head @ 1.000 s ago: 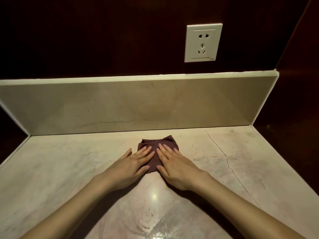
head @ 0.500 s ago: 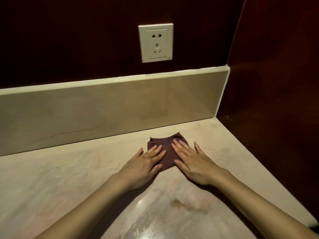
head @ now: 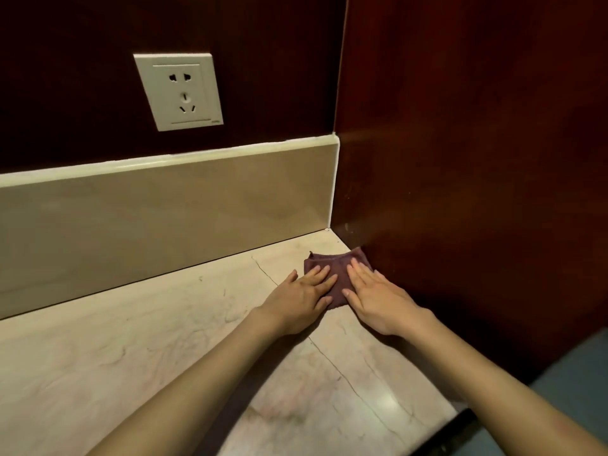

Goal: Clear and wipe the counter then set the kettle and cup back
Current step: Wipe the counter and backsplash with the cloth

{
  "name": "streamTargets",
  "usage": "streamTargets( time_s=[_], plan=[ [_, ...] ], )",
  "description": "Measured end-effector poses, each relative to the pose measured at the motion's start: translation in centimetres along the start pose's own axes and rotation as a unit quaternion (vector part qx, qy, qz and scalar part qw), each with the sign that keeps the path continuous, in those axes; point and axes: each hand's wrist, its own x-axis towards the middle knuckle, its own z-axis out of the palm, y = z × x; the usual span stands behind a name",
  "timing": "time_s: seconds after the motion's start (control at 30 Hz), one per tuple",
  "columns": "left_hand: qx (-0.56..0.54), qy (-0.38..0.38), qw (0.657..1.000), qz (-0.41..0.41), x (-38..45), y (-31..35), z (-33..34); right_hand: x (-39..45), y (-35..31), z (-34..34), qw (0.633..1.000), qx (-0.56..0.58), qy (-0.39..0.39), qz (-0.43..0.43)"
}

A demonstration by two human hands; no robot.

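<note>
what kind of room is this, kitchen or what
Probably a small kitchenette or hotel-style tea nook: a pale marble counter with a matching upstand, dark wood panelling and a wall socket above it.

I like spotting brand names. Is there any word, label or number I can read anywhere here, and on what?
Wall socket: a tiny mark at the plate's lower right corner, too small to read.
Cloth, counter, backsplash, wood panel: no text visible.

Glossy marble counter, matt cloth
</note>
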Motion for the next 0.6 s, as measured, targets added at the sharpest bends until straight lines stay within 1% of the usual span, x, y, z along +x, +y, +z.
streamTargets(
  time_s=[0.13,0.33,0.47,0.6],
  plan=[
    [0.000,0.000,1.000,-0.003,0.0,0.0,0.2,-0.3,0.2,0.4,1.000,-0.008,0.011,-0.016],
    [-0.007,0.008,1.000,-0.019,-2.0,-0.3,0.3,-0.5,0.3,0.8,0.998,0.007,0.000,-0.059],
    [-0.007,0.016,0.999,-0.035,-4.4,-0.9,0.7,-1.0,-1.4,1.4,0.995,0.031,0.010,-0.090],
    [0.005,0.016,0.998,-0.058,-8.4,-2.1,1.0,-2.0,-4.5,2.1,0.991,0.039,0.019,-0.129]
  ],
)
